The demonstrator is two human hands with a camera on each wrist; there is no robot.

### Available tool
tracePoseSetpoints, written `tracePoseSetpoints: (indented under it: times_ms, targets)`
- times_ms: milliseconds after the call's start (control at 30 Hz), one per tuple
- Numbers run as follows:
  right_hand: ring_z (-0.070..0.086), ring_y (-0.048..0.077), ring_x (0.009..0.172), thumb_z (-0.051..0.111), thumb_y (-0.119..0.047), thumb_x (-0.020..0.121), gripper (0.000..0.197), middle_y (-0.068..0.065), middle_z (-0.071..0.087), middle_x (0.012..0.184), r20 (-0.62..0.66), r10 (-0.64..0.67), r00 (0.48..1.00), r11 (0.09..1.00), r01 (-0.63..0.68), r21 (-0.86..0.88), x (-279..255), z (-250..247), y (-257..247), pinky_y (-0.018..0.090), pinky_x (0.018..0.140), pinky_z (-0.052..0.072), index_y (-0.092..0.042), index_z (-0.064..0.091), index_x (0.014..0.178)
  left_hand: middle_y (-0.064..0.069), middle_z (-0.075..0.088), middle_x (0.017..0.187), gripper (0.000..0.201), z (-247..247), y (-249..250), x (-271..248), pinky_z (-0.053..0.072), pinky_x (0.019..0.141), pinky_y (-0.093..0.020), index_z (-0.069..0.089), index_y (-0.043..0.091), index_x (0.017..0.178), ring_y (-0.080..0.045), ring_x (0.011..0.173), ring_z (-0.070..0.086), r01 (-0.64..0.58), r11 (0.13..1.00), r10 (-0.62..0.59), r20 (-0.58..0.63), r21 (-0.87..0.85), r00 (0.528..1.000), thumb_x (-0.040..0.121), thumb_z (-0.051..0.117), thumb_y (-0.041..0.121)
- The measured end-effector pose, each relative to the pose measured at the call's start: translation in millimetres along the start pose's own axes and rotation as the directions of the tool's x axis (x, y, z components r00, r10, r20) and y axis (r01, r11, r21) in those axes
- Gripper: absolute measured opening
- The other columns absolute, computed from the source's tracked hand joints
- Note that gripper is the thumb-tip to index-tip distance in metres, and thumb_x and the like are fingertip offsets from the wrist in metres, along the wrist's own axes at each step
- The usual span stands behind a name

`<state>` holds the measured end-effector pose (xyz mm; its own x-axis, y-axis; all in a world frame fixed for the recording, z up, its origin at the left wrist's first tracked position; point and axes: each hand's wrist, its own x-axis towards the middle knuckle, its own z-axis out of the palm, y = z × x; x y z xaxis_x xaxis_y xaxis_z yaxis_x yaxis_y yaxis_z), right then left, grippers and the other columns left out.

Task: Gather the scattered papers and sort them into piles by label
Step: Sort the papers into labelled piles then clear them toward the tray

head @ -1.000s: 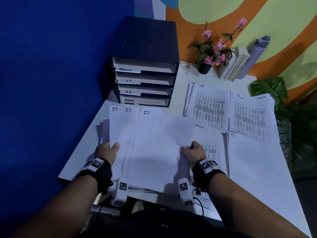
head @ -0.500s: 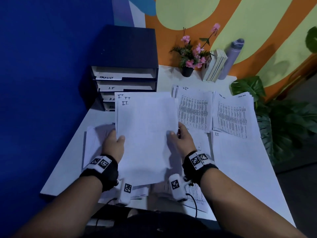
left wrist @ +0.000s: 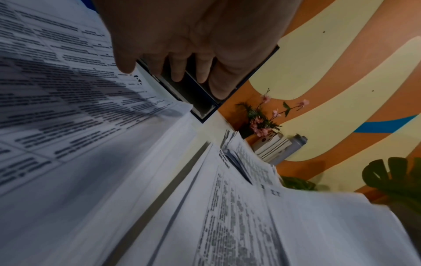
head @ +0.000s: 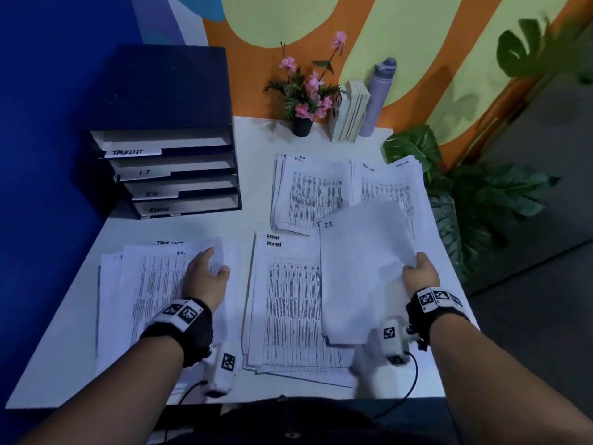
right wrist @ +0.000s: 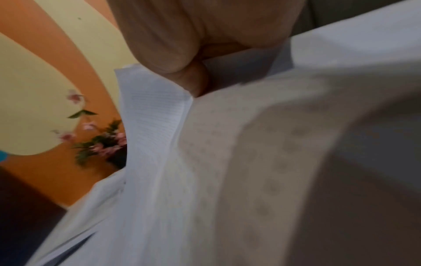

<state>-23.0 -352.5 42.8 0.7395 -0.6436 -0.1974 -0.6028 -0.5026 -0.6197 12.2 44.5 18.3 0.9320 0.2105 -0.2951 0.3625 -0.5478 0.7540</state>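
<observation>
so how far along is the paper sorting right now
Done: separate piles lie on the white table, with a printed H.R. stack and a tasklist stack at the back and an ADMIN stack in front. In hand: the right hand holds a white sheaf marked I.T. in a pinching grip. Left: the mixed near-left pile, under the left hand, shows both tasklist and I.T. labels.
</observation>
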Motion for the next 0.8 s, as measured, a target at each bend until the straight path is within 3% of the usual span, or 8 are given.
tracePoseSetpoints:
  times_ms: [167,267,367,467,600,667,800]
  targets:
    - [0.057,0.041,0.091,0.045,-0.002,0.086,0.025,0.023,0.057,0.099,-0.017,0.154,0.988,0.964,-0.154,-0.215,16.0,-41.2,46.3,0.039,0.079,0.048,-0.005,0.055,0.109,-0.006,0.018,0.159,0.059,8.2,-14.3,9.4,0.023,0.116,-0.048,0.03,0.021,0.149,-0.026,0.146,0.015,0.033,0.965,-0.034,-0.001,0.259,0.999,0.095,0.05,0.031]
    - [0.048,0.041,0.117,0.053,-0.01,0.086,0.045,0.022,0.049,0.129,-0.13,0.114,0.985,0.913,-0.155,-0.378,14.2,-37.6,53.1,0.05,0.097,0.042,-0.012,0.051,0.131,-0.003,0.003,0.162,0.062,8.2,-17.0,5.5,0.016,0.115,-0.057,0.019,0.027,0.152,-0.029,0.148,0.002,0.113,0.91,-0.115,-0.019,0.399,0.993,0.097,0.045,0.039]
    - [0.034,0.036,0.13,0.057,-0.017,0.088,0.056,0.012,0.034,0.147,-0.101,-0.01,0.995,0.892,-0.036,-0.45,5.6,-16.2,35.2,0.051,0.105,0.032,-0.02,0.041,0.142,0.0,-0.008,0.162,0.067,0.7,-29.0,2.1,0.01,0.114,-0.061,0.01,0.031,0.152,-0.028,0.148,-0.007,0.201,0.858,-0.194,-0.063,0.472,0.979,0.095,0.039,0.051]
    - [0.038,0.035,0.128,0.056,-0.013,0.089,0.045,0.01,0.041,0.144,0.041,-0.211,0.977,0.899,0.211,-0.384,-5.7,20.9,5.2,0.047,0.103,0.035,-0.019,0.055,0.133,-0.001,-0.015,0.161,0.074,-12.8,-49.2,-2.3,0.006,0.113,-0.062,0.005,0.032,0.153,-0.027,0.147,-0.013,0.28,0.819,-0.278,-0.081,0.501,0.957,0.091,0.032,0.063]
    - [0.052,0.029,0.118,0.056,-0.01,0.091,0.033,0.011,0.053,0.128,0.343,-0.382,0.858,0.877,0.453,-0.158,-36.1,77.2,-45.5,0.031,0.098,0.042,-0.013,0.062,0.123,-0.001,-0.023,0.159,0.085,-29.8,-72.5,-15.6,0.0,0.113,-0.064,-0.002,0.033,0.153,-0.029,0.146,-0.02,0.333,0.77,-0.365,-0.052,0.544,0.93,0.084,0.02,0.078]
    - [0.058,0.025,0.113,0.056,-0.016,0.094,0.029,0.01,0.058,0.123,0.469,-0.379,0.798,0.894,0.447,-0.038,-57.9,100.1,-70.4,0.026,0.096,0.043,-0.011,0.063,0.122,0.001,-0.026,0.158,0.087,-33.7,-79.0,-22.9,-0.004,0.113,-0.064,-0.007,0.035,0.152,-0.029,0.145,-0.022,0.317,0.76,-0.386,0.003,0.567,0.922,0.081,0.015,0.082]
    - [0.061,0.022,0.107,0.058,-0.039,0.094,0.037,0.004,0.065,0.116,0.663,-0.26,0.703,0.954,0.293,0.063,-101.3,137.9,-99.0,0.03,0.096,0.047,-0.015,0.06,0.122,0.006,-0.03,0.156,0.083,-33.3,-83.0,-35.9,-0.003,0.113,-0.063,-0.012,0.042,0.149,-0.027,0.145,-0.021,0.218,0.763,-0.365,0.127,0.609,0.922,0.082,0.017,0.082]
